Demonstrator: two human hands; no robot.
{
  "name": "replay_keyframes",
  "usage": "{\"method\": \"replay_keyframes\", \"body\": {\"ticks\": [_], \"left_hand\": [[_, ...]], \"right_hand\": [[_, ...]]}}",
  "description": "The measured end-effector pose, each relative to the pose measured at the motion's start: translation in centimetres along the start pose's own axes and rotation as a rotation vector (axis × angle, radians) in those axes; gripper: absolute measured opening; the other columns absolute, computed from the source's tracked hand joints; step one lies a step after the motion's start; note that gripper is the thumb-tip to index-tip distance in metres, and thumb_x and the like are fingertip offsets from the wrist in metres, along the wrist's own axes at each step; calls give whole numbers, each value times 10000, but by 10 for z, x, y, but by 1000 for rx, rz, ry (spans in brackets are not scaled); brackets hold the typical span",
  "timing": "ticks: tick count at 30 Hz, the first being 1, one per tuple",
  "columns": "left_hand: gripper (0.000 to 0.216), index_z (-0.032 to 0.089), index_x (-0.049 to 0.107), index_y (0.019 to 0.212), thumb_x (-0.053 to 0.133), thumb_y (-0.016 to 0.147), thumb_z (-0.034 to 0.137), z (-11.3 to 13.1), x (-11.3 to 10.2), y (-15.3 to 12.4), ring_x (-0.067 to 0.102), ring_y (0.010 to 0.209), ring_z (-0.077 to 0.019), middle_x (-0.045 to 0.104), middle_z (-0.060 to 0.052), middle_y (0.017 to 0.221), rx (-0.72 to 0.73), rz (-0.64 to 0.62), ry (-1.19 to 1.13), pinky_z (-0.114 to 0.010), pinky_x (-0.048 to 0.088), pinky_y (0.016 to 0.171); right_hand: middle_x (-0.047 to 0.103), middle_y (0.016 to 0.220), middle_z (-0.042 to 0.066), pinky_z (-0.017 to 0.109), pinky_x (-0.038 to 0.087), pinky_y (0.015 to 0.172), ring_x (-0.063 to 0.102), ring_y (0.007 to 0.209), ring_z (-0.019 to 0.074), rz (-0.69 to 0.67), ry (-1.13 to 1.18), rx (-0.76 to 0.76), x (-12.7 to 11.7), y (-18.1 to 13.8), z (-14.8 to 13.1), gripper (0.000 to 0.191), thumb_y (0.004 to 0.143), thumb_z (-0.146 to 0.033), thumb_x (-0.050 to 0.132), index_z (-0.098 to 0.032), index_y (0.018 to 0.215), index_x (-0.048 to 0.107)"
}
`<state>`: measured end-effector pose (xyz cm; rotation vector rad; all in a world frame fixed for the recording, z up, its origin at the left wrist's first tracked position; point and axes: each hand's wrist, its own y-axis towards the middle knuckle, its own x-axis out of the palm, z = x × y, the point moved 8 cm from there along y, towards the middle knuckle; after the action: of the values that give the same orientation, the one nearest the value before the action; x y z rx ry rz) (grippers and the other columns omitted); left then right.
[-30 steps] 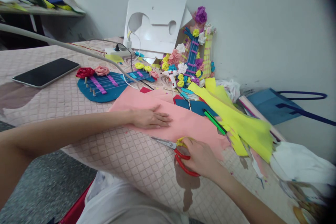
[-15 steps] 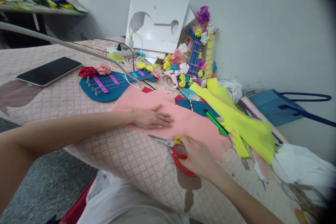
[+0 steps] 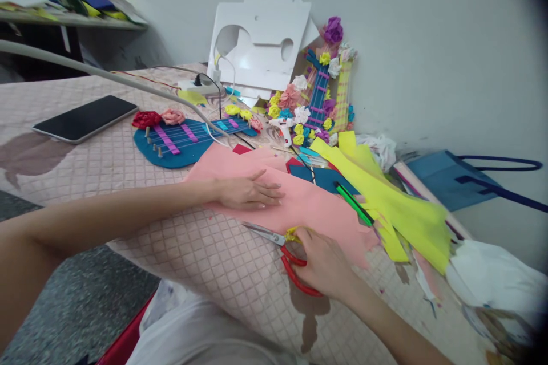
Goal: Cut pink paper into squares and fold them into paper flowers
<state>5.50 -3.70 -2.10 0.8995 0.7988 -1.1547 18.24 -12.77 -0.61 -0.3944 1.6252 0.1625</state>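
A pink sheet [image 3: 306,205] lies flat across the middle of the frame on a quilted tablecloth [image 3: 231,274], its long axis running from the upper left down to the lower right. The person's left hand [image 3: 250,192] rests palm down on it, left of centre, with the fingers straight and slightly spread and the thumb held apart. The right hand [image 3: 325,262], below and to the right, has its fingers curled around the handles of the scissors [image 3: 279,239]; exactly which finger sits in which loop is hidden.

The scissors lie along the sheet's lower edge, roughly in line with that edge. Their tips point left and slightly up, ending just below the left hand and apart from it. Both hands are close to the sheet, but the left is the one pressed on its middle. Whether any of the sheet is between the blades cannot be told.

Beyond the sheet are a blue guitar [image 3: 194,148] at upper left, a glue gun [image 3: 282,130] at upper centre, and a green cutter [image 3: 354,203] to the right.

Compared with the earliest frame, the scissors sit a little farther left along the edge. The left hand keeps its place, and the whole view has shifted slightly.
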Motion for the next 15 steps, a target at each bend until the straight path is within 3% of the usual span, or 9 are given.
{"method": "replay_keyframes", "body": {"ticks": [5, 15], "left_hand": [[440, 316, 322, 1413, 315, 973, 316, 1, -12, -15, 222, 1391, -218, 313, -8, 1482, 0, 39, 19, -484, -174, 1100], [449, 325, 295, 1419, 326, 972, 301, -3, 0, -28, 196, 1398, -187, 305, -12, 1482, -20, -22, -22, -470, -99, 1126]], "right_hand": [[655, 898, 44, 279, 365, 643, 607, 831, 222, -6, -6, 16, 1, 2, -1, 223, 748, -337, 598, -215, 910, 506], [659, 886, 39, 278, 353, 641, 612, 832, 224, 7, -18, -27, 4, 13, -10, 247, 752, -371, 622, -216, 888, 486]]}}
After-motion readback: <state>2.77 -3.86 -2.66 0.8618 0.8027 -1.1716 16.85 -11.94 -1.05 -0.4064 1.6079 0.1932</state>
